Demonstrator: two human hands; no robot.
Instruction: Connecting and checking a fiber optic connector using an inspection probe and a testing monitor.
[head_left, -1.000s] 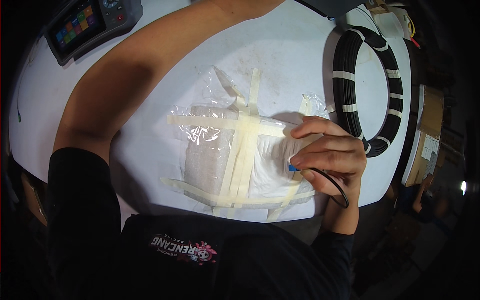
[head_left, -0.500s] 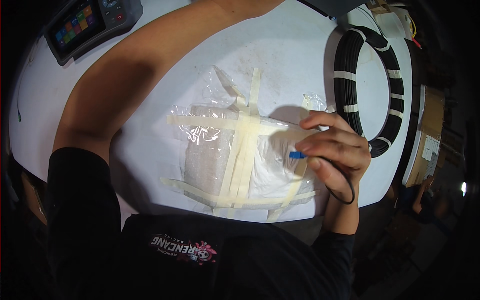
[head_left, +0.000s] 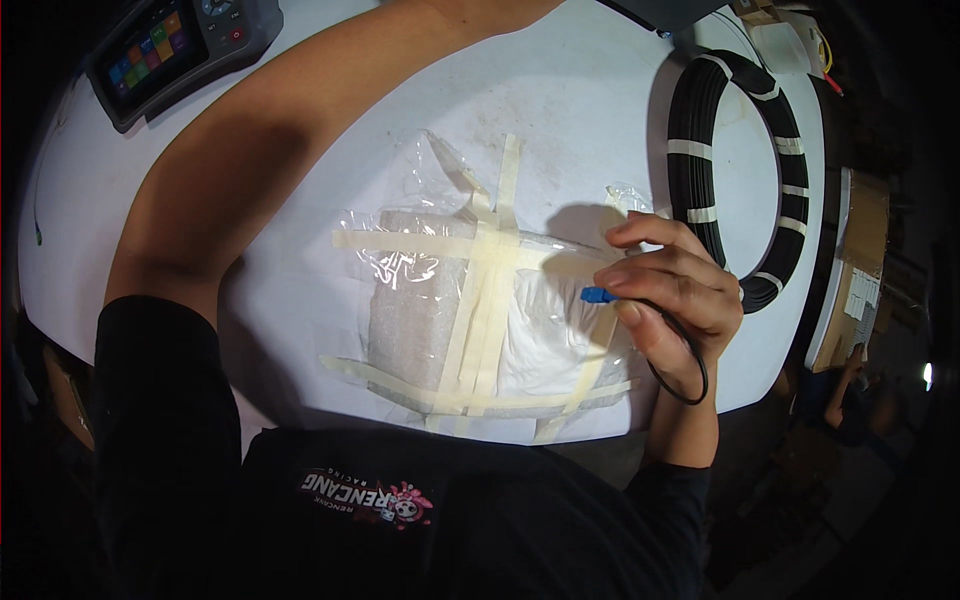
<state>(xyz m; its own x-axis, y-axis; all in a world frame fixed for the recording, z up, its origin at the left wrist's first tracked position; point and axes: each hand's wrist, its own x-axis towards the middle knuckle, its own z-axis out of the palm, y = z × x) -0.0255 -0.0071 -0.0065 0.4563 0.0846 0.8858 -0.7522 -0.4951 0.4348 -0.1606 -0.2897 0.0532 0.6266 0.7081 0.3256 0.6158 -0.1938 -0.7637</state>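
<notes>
Between the thumb and fingers of my right hand [head_left: 680,290] is a blue fiber optic connector [head_left: 598,295] on a black cable [head_left: 700,365], which loops down below my palm. The connector points left, above a clear plastic-wrapped package [head_left: 415,320] crossed with cream masking tape [head_left: 487,310]. White soft material shows through the package's right half. My left arm stretches across the table to the top edge, where only part of my left hand [head_left: 505,12] shows; its fingers are out of the picture. A dark flat object [head_left: 675,15] lies close to it.
A coil of black cable [head_left: 692,180], bound with white tape, lies right of my right hand. At the far left stands a handheld tester with a colour screen [head_left: 155,50]. A cardboard box [head_left: 848,270] sits beyond the right edge, near another person's arm [head_left: 845,390].
The connector has tilted and risen slightly in my right fingers, showing more of its side. My left arm stays put.
</notes>
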